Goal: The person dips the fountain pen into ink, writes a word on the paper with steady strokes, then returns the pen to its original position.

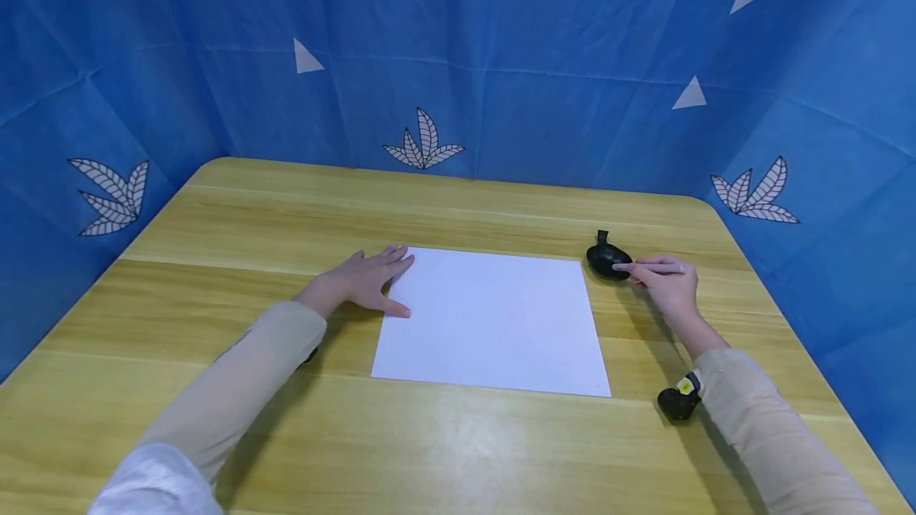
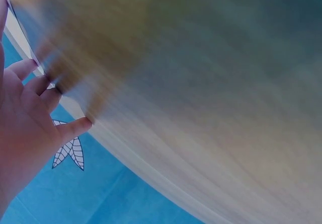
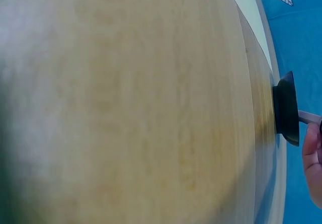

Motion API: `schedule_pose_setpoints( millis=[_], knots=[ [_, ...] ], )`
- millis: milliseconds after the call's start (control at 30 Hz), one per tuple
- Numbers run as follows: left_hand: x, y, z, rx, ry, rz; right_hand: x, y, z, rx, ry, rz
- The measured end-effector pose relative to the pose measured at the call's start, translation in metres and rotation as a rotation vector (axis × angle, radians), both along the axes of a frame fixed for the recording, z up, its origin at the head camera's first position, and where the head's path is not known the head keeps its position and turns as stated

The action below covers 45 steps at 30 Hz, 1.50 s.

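Note:
A white sheet of paper [image 1: 494, 324] lies flat on the wooden table. My left hand [image 1: 368, 278] rests with spread fingers on its upper left edge; in the left wrist view the same hand [image 2: 30, 108] has its fingertips down at that edge. My right hand [image 1: 667, 284] pinches a slim, pale pen-like stick [image 1: 661, 268] between thumb and fingers. The stick's tip is over a small black dish [image 1: 604, 258] to the right of the paper. From the side, the right wrist view shows the dish [image 3: 288, 108] with the stick's end at it. Whether the tip is bristle or nib cannot be told.
The wooden table [image 1: 458, 451] has rounded far corners. Blue cloth [image 1: 544, 14] with white triangles and leaf prints hangs behind it and at both sides. A black wrist device [image 1: 678, 401] is at the right sleeve.

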State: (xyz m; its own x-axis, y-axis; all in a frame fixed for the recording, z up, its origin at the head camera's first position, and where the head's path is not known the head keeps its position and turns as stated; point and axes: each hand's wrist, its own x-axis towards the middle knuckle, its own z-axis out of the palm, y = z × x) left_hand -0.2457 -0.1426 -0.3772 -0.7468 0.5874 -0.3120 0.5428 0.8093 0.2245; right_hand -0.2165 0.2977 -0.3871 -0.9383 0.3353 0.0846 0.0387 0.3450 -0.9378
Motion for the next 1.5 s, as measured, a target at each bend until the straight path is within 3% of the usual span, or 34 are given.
schedule_pose_setpoints(
  millis=[367, 600, 833, 1000, 1267, 1500],
  knots=[
    [-0.001, -0.001, -0.002, 0.006, 0.008, -0.004, -0.001, 0.004, -0.001, -0.408, 0.146, -0.052],
    [-0.002, -0.001, -0.003, 0.009, 0.004, 0.001, -0.002, 0.008, -0.002, -0.553, 0.179, -0.009],
    [-0.003, -0.001, -0.003, 0.011, 0.004, 0.000, -0.017, 0.024, -0.025, -0.506, 0.184, -0.014],
    [-0.005, -0.001, -0.004, 0.017, 0.006, -0.004, -0.022, 0.028, -0.032, -0.473, 0.157, -0.019],
    [-0.005, 0.000, -0.003, 0.019, 0.000, 0.001, -0.013, 0.021, -0.021, -0.282, 0.040, -0.059],
    [-0.004, 0.000, -0.003, 0.026, -0.001, -0.002, -0.004, 0.008, -0.006, -0.126, 0.024, -0.079]
  ],
)
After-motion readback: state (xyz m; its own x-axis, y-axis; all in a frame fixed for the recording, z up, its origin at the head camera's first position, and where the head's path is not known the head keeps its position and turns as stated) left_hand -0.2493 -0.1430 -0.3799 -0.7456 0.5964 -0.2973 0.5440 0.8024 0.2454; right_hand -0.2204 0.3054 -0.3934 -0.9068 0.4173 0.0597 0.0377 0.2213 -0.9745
